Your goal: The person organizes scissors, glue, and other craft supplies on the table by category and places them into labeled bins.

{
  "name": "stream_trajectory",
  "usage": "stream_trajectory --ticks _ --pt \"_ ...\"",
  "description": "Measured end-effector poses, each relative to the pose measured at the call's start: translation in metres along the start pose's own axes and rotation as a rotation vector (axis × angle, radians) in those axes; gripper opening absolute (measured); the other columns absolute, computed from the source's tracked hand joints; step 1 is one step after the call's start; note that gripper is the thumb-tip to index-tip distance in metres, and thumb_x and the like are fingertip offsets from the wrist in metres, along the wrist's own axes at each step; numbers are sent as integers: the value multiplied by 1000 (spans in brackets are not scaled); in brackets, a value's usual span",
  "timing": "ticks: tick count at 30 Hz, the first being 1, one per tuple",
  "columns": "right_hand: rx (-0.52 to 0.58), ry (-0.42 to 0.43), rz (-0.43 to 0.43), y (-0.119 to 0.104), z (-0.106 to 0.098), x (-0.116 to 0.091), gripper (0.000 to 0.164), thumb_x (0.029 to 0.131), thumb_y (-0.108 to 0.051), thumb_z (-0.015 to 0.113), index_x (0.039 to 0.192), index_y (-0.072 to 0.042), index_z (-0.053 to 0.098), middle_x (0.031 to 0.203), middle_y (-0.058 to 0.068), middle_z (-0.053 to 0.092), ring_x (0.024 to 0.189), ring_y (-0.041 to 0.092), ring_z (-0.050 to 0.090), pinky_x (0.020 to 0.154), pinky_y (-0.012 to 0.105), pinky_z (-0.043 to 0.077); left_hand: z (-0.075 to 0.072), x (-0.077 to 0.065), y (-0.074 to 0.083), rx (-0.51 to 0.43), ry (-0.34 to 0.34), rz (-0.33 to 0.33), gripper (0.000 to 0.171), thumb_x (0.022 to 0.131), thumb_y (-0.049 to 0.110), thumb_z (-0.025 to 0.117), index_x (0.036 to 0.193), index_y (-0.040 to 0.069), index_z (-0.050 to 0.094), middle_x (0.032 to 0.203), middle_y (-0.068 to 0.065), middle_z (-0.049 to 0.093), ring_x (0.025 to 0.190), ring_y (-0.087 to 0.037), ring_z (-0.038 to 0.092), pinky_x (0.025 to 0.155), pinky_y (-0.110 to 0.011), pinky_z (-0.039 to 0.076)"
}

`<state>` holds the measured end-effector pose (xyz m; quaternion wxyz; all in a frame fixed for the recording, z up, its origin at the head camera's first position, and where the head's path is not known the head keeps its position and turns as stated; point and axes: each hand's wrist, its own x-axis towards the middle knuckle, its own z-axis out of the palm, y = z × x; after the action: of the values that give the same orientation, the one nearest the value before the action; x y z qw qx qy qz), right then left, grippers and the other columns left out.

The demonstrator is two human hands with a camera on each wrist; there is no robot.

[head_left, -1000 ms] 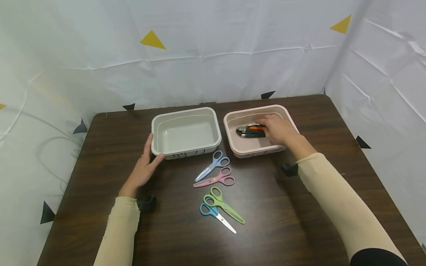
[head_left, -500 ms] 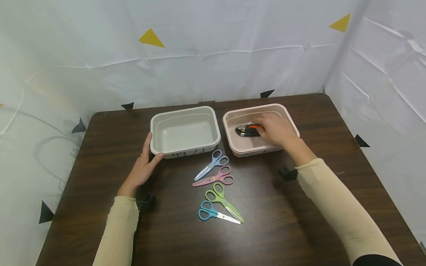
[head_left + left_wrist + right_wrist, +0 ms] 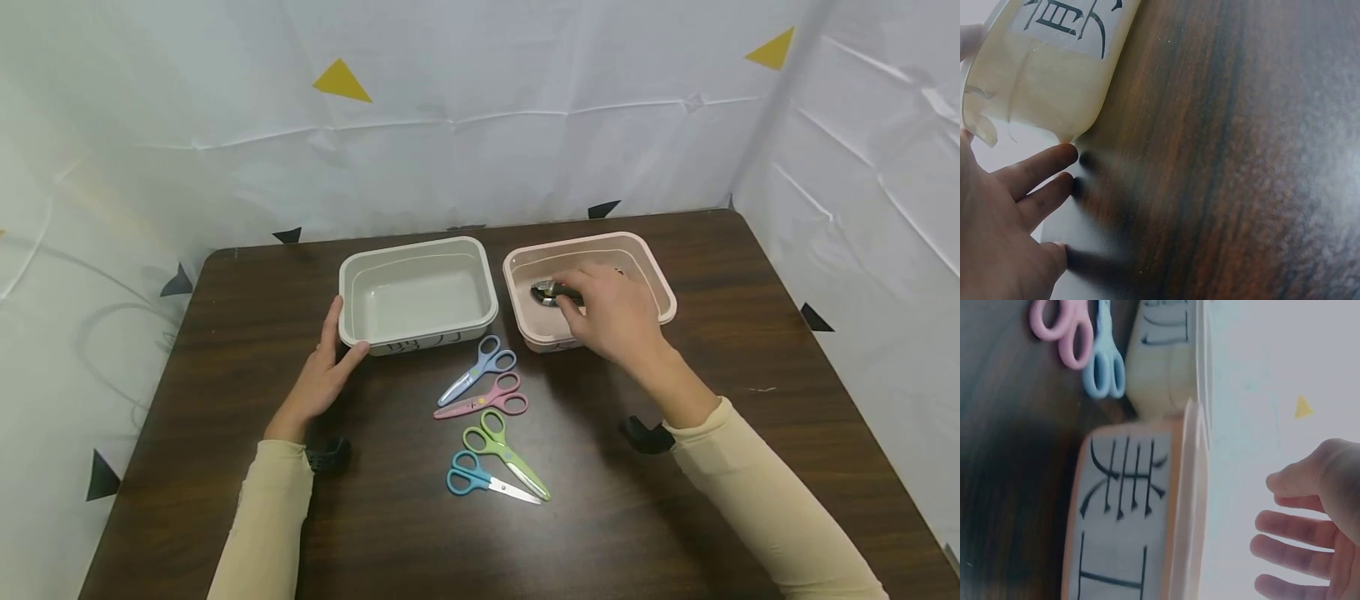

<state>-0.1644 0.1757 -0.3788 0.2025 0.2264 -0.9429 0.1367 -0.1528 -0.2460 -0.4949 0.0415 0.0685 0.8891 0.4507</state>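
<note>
My left hand (image 3: 318, 375) rests at the near left corner of a grey plastic bin (image 3: 420, 337), thumb on its front and fingers along its left side. In the left wrist view the fingers (image 3: 1038, 172) spread beside the bin's corner. Over the pink bin (image 3: 517, 312), my right hand (image 3: 615, 312) hovers with fingers loosely bent. Nothing lies between its fingers (image 3: 1297, 528) in the right wrist view. A black and silver stapler (image 3: 546, 291) lies in the pink bin, partly hidden behind the hand.
Light blue (image 3: 477, 372), pink (image 3: 483, 400), green (image 3: 502, 450) and teal scissors (image 3: 480, 479) lie in a column on the dark wood table (image 3: 600, 517), in front of the bins. White sheeting (image 3: 450, 167) stands behind the table and at both sides.
My right hand has let go of the stapler and risen toward the near side of the pink bin. The teal scissors swung and the green ones shifted up slightly early on. My left hand stays put.
</note>
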Motion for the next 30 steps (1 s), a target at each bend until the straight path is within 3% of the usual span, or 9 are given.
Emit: stream_trajectory --ticks 3,6,12,18,24,30 --pt "-26 35 -67 -15 0 -9 27 83 -18 73 109 -13 74 93 3 68 81 27 66 52 43 46 0 -1 0 -4 -3 -4 83 98 47 55 154 48 -6 164 -1 6 145 -40 18 106 -71 17" --pt "0 16 -125 -30 2 -18 29 83 -17 74 111 -12 73 90 3 65 80 25 64 51 41 47 1 -2 0 -5 -4 -12 82 98 47 55 153 50 -7 164 -1 5 145 -40 17 106 -71 17" --pt "118 -110 -199 -63 14 -43 27 84 -19 73 110 -14 73 90 -3 64 75 15 58 52 32 46 1 -3 2 -3 -3 -22 82 98 48 54 152 52 -7 164 -1 5 145 -41 17 105 -73 16" --pt "185 -276 -290 -97 41 -86 26 84 -25 75 109 -17 73 92 -5 62 80 12 59 54 28 47 1 -2 3 2 -4 -15 82 98 48 54 153 51 -7 164 1 4 145 -41 16 105 -72 16" --pt "213 -383 -293 -111 54 -112 25 86 -34 73 105 -18 72 88 -6 58 78 13 60 56 31 48 1 -1 4 0 -4 -8 83 98 48 54 154 47 -7 164 1 4 146 -39 16 106 -71 16" --pt "227 -424 -299 -118 55 -124 23 87 -36 73 101 -18 72 89 -7 60 79 11 62 58 29 50 1 -2 4 -8 -6 -4 83 98 46 55 154 48 -7 164 0 5 146 -39 15 105 -72 16"
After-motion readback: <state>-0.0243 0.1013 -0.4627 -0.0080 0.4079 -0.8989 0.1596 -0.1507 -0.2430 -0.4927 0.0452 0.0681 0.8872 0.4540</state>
